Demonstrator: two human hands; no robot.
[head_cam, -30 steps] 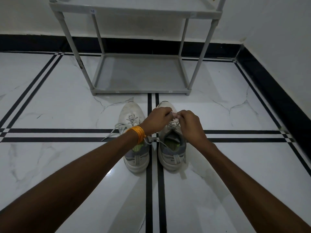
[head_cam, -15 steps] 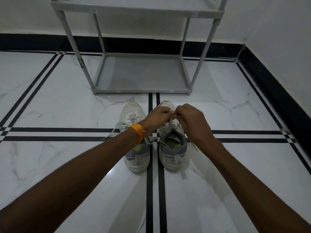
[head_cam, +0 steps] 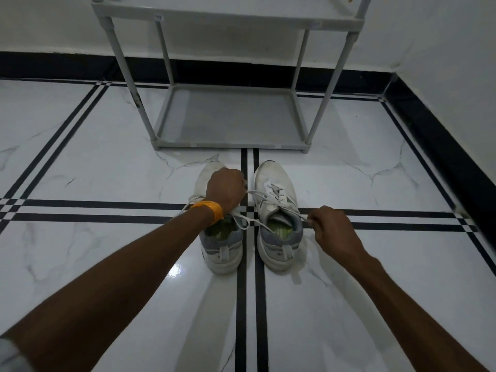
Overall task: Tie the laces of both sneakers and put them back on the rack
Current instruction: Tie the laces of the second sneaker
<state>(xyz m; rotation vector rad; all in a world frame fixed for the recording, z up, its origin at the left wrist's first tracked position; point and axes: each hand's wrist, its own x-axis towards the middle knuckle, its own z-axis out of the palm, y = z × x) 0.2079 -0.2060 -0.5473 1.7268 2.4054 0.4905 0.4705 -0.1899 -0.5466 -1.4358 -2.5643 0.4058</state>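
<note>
Two white and grey sneakers stand side by side on the floor, toes toward the rack. My left hand [head_cam: 225, 190], with an orange band on its wrist, hovers over the left sneaker [head_cam: 222, 248] and grips one end of the right sneaker's lace [head_cam: 259, 194]. My right hand [head_cam: 331, 228] is at the right of the right sneaker [head_cam: 279, 210] beside its collar, pinching the other lace end. The lace is stretched taut between both hands. The left sneaker's laces trail loose to its left.
A grey shoe rack [head_cam: 228, 143] stands just beyond the sneakers against the white wall, its bottom shelf bare. The floor is glossy white marble with black stripes. A black skirting [head_cam: 442, 146] and a wall close off the right side.
Both hands were together over the right sneaker's tongue. They have since pulled apart, left hand going left and right hand going right and toward me, drawing the lace tight.
</note>
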